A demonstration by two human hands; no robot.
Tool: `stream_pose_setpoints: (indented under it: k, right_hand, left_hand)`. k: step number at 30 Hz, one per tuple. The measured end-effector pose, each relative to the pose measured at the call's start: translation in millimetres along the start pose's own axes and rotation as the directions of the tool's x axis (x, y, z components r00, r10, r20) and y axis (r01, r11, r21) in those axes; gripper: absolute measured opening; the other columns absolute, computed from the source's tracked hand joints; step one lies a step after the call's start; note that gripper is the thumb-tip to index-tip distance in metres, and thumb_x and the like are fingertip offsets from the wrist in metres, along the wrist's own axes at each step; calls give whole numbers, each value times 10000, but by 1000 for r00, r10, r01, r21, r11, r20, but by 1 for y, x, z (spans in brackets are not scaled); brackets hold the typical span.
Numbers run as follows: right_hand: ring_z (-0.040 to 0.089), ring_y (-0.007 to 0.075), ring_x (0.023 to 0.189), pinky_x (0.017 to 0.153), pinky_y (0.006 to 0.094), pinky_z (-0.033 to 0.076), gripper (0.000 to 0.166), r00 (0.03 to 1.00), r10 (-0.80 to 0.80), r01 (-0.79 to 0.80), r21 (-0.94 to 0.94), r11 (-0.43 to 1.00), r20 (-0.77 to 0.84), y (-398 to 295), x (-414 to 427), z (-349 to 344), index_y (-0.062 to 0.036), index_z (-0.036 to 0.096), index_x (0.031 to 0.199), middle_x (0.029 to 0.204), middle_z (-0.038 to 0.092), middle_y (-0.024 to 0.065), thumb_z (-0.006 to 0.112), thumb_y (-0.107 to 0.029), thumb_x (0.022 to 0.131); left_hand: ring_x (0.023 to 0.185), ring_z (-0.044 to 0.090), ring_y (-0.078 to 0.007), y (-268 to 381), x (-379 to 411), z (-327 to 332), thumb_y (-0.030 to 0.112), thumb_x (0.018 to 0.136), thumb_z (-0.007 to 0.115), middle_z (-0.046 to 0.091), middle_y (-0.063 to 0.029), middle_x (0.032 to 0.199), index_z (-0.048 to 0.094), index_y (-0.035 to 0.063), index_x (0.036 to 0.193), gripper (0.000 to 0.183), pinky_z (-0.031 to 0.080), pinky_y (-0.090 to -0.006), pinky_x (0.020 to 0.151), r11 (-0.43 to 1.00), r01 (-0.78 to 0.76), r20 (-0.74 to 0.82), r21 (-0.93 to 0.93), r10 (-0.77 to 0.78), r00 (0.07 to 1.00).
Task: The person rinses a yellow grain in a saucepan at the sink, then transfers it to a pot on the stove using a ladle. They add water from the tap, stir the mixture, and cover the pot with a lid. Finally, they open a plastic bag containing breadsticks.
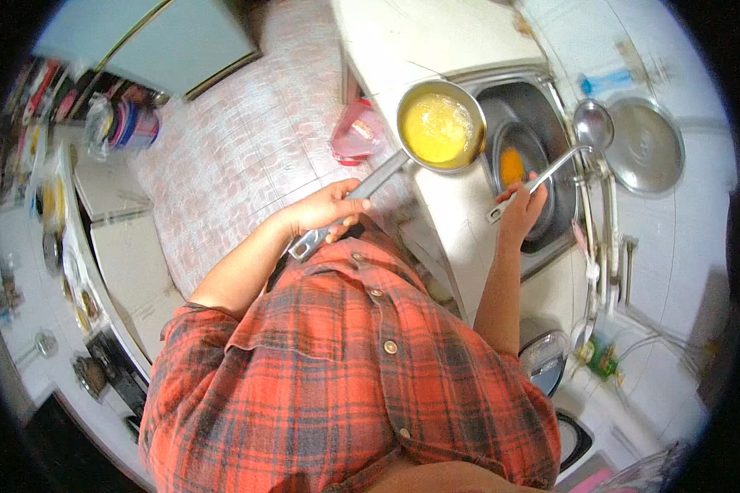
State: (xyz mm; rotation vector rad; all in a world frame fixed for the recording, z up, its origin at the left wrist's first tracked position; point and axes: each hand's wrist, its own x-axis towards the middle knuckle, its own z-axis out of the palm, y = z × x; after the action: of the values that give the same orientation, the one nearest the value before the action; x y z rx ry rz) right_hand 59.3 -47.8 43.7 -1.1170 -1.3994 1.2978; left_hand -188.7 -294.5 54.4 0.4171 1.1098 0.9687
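Observation:
My left hand (333, 209) grips the long handle of a metal saucepan (442, 126), which holds a bubbly yellow liquid and is at the counter edge, beside the sink. In my right hand (521, 206) is the handle of a metal ladle (593, 124), its bowl pointing away to the right, over the sink's far rim. Below that hand, an oval dark vessel with something orange (512, 165) lies in the stainless steel sink (488, 97). Whether the saucepan rests on the counter or is held just above it, I cannot tell.
A round metal lid (643, 146) leans by the wall behind the sink. On the tiled floor stands a red plastic container (354, 132). Pale counter (453, 212) runs beside the sink. Cabinets (129, 259) and a bucket-like container (137, 125) are at the left.

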Motion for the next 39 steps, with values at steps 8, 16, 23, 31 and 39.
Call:
stream_pose_setpoints:
  k: [8, 16, 23, 31, 39]
  right_hand:
    - [494, 141, 577, 455, 297, 452, 591, 834, 11, 1, -21, 1000, 552, -52, -137, 191, -103, 187, 1437, 769, 567, 98, 431, -65, 901]
    - [532, 146, 525, 461, 281, 451, 260, 196, 85, -103, -66, 993, 977, -52, -302, 376, -54, 553, 987, 735, 610, 94, 403, -265, 957]
    - [583, 186, 645, 570, 346, 518, 415, -423, -123, -363, -43, 931, 898, -75, -452, 495, -47, 538, 1091, 859, 623, 143, 426, -421, 950]
    - [578, 116, 618, 552, 262, 482, 120, -642, -233, -23, 286, 958, 730, -110, -640, 622, -35, 529, 959, 743, 619, 83, 591, -113, 892]
    - [427, 64, 485, 435, 237, 350, 204, -632, -389, -190, 353, 916, 670, -165, -797, 732, -30, 559, 965, 629, 552, 33, 490, -222, 972]
  left_hand:
    - [416, 441, -91, -98, -216, -25, 222, 961, 504, 429, 3, 540, 409, 36, 1032, 221, 395, -262, 363, 935, -338, -369, -107, 278, 887]
    - [431, 424, -84, -232, -389, -6, 255, 956, 519, 438, -10, 598, 408, 54, 986, 232, 397, -263, 353, 798, -573, -884, -184, 120, 451]
    - [413, 410, -61, -311, -483, 26, 264, 959, 524, 419, 6, 608, 397, 61, 1037, 252, 388, -231, 333, 513, -857, -988, -45, -151, -39]
    - [383, 395, -80, -328, -582, 42, 273, 950, 474, 444, -4, 606, 466, 54, 1095, 263, 367, -259, 331, 359, -925, -743, 120, -586, -324]
    - [402, 375, -71, -364, -686, 27, 262, 948, 472, 457, -6, 643, 490, 37, 1112, 279, 350, -246, 339, 231, -916, -573, 328, -722, -388]
